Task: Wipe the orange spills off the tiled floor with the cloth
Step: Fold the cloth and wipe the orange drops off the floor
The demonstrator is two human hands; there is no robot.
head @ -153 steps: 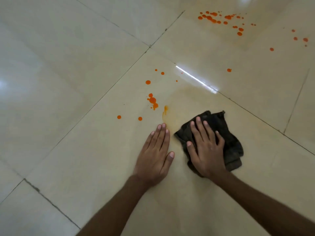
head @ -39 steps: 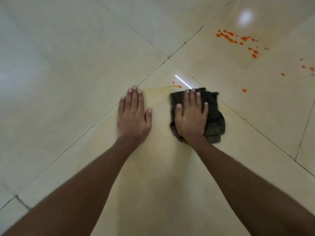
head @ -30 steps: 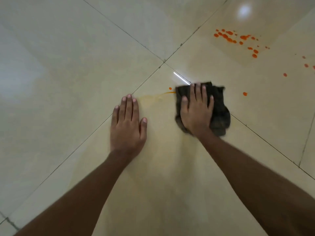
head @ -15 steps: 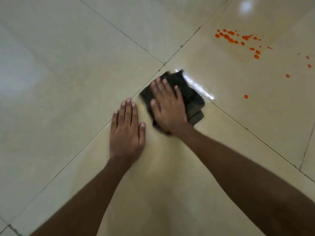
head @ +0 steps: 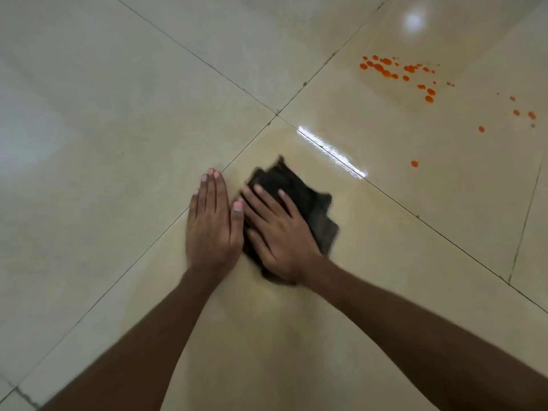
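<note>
My right hand point(head: 277, 232) presses flat on a dark crumpled cloth point(head: 308, 200) on the cream tiled floor point(head: 118, 129); the cloth is blurred by motion. My left hand point(head: 212, 223) lies flat on the tile beside it, fingers together, its thumb touching the cloth's left edge. A cluster of orange drops point(head: 397, 72) sits far up on the right. A single orange drop point(head: 414, 164) lies right of the cloth, and a few more drops point(head: 522, 114) are near the right edge. The tile around the cloth shows a faint yellowish wet smear.
Dark grout lines cross at a tile corner point(head: 276, 114) above the hands. A bright glare streak point(head: 332, 151) runs along the grout line right of the cloth. A round light reflection point(head: 413, 20) shines at the top right.
My right hand has dragged the cloth back toward me and against my left hand. The orange drops and streak near the tile corner are gone, leaving a faint smear. The left hand has stayed put.
</note>
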